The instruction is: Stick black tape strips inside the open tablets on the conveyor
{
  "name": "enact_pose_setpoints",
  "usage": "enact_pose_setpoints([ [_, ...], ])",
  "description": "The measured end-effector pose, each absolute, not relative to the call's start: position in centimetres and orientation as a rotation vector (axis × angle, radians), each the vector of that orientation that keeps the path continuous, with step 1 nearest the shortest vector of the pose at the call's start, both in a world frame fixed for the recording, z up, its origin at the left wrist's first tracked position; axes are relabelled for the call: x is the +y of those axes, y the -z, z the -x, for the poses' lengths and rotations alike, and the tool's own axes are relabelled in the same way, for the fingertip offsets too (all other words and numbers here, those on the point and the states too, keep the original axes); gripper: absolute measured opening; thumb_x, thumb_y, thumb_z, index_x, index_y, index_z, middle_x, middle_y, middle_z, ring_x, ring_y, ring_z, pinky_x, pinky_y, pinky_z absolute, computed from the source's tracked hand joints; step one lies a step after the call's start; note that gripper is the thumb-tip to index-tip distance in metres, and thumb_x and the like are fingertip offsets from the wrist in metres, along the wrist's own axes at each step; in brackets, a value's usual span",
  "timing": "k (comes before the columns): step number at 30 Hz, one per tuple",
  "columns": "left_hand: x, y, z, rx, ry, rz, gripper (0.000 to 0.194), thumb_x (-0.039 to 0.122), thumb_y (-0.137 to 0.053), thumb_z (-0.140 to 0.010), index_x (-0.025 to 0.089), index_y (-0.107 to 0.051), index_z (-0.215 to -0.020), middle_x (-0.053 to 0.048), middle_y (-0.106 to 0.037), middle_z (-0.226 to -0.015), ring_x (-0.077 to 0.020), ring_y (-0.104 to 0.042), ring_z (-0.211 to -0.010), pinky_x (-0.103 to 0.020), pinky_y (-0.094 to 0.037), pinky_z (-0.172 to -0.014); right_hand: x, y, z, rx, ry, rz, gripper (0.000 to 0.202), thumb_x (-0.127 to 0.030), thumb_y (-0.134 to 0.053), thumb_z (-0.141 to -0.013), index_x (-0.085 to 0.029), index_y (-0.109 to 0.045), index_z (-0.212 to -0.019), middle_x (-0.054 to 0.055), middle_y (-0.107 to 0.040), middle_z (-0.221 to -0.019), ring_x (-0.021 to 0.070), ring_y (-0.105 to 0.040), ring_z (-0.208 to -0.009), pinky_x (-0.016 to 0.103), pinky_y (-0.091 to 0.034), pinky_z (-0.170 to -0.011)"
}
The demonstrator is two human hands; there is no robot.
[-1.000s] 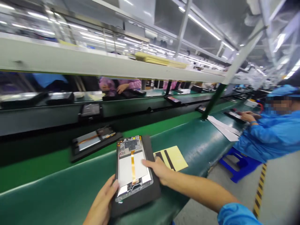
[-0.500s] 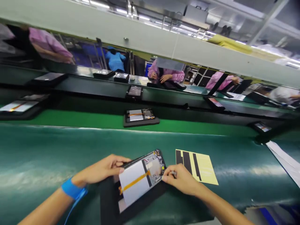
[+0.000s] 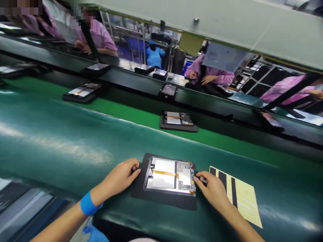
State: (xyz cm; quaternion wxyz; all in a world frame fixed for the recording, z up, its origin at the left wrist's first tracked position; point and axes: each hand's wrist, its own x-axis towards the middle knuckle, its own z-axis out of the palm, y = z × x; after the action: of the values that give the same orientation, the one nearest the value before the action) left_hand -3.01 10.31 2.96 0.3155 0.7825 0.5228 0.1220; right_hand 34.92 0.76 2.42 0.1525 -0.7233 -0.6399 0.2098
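An opened tablet [image 3: 164, 195] lies face down on a black foam pad [image 3: 145, 161], showing white battery cells, an orange ribbon cable and a circuit board. Beside the pad's left edge rests my left hand [image 3: 118, 178], empty, its thumb apart from the loosely bent fingers. My right hand [image 3: 214, 190] is at the tablet's right edge, fingertips by the board end. A small greyish thing shows between its bent fingers, too little visible to name. Right behind that hand lies a yellow sheet [image 3: 246, 201] with black adhesive strips.
Beyond the bench [image 3: 75, 134] runs a green conveyor belt [image 3: 121, 107]. It carries another opened tablet [image 3: 174, 117] on a pad, with one more [image 3: 80, 91] farther left. Co-workers in pink sit across the line, and a black rail stands behind the belt.
The tablet was tilted up in my left hand; now it lies flat on the pad and that hand has let go. My right hand stays at its right edge. The view has swung.
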Motion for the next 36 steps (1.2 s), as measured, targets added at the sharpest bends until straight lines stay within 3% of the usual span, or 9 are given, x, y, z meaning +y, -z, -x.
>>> enact_pose_setpoints([
  [8,8.2,-2.9,0.3,1.440,-0.447,-2.070,0.010,0.024,-0.048,-0.090,0.023,-0.057,-0.093,-0.002,-0.059,-0.100,-0.0174,-0.060,-0.080,-0.030,-0.044,-0.074,4.0,-3.9,-27.9,-2.357,-0.509,1.576,0.028,-0.032,-0.045,-0.103,-0.023,-0.071,-0.101,0.006,-0.070,-0.093,0.0176,-0.067,-0.078,0.027,-0.045,-0.070],
  [12,8.0,-3.3,-0.8,1.470,-0.415,-2.101,0.006,0.022,-0.052,-0.090,0.023,-0.058,-0.093,-0.002,-0.059,-0.103,-0.0182,-0.061,-0.089,-0.030,-0.045,-0.079,5.7,-4.1,-23.7,-2.526,-0.367,1.550,0.019,-0.025,-0.054,-0.098,-0.023,-0.068,-0.112,0.007,-0.067,-0.109,0.0174,-0.067,-0.082,0.026,-0.045,-0.070],
  [16,8.2,-3.3,-1.3,1.484,-0.398,-2.111,0.008,0.021,-0.053,-0.090,0.023,-0.059,-0.093,-0.003,-0.059,-0.104,-0.0188,-0.061,-0.093,-0.030,-0.045,-0.079,6.8,-3.8,-21.9,-2.630,-0.282,1.601,0.012,-0.021,-0.059,-0.097,-0.021,-0.067,-0.105,0.006,-0.066,-0.112,0.0167,-0.068,-0.082,0.025,-0.044,-0.069],
  [26,8.6,-3.3,-2.2,1.334,-0.350,-2.280,0.015,0.024,-0.049,-0.093,0.022,-0.061,-0.101,-0.007,-0.058,-0.104,-0.0229,-0.058,-0.099,-0.033,-0.046,-0.081,6.4,-2.7,-21.6,-2.614,-0.226,1.637,0.011,-0.024,-0.054,-0.103,-0.021,-0.065,-0.102,0.005,-0.067,-0.102,0.0161,-0.067,-0.079,0.025,-0.042,-0.066],
  [30,9.4,-3.1,-2.1,1.231,-0.319,-2.333,0.016,0.024,-0.045,-0.094,0.022,-0.060,-0.095,-0.006,-0.059,-0.101,-0.0218,-0.058,-0.094,-0.032,-0.047,-0.080,6.5,-2.6,-21.5,-2.625,-0.233,1.649,0.014,-0.027,-0.053,-0.105,-0.021,-0.065,-0.105,0.004,-0.067,-0.104,0.0164,-0.067,-0.082,0.025,-0.046,-0.069],
  [36,10.3,-0.9,-1.0,1.104,-0.558,-2.181,0.023,0.043,-0.052,-0.091,0.026,-0.064,-0.082,-0.004,-0.062,-0.089,-0.0216,-0.062,-0.085,-0.029,-0.048,-0.077,6.3,-2.6,-21.3,-2.648,-0.164,1.584,0.022,-0.038,-0.051,-0.106,-0.021,-0.064,-0.103,0.003,-0.067,-0.102,0.0175,-0.068,-0.085,0.025,-0.050,-0.062],
])
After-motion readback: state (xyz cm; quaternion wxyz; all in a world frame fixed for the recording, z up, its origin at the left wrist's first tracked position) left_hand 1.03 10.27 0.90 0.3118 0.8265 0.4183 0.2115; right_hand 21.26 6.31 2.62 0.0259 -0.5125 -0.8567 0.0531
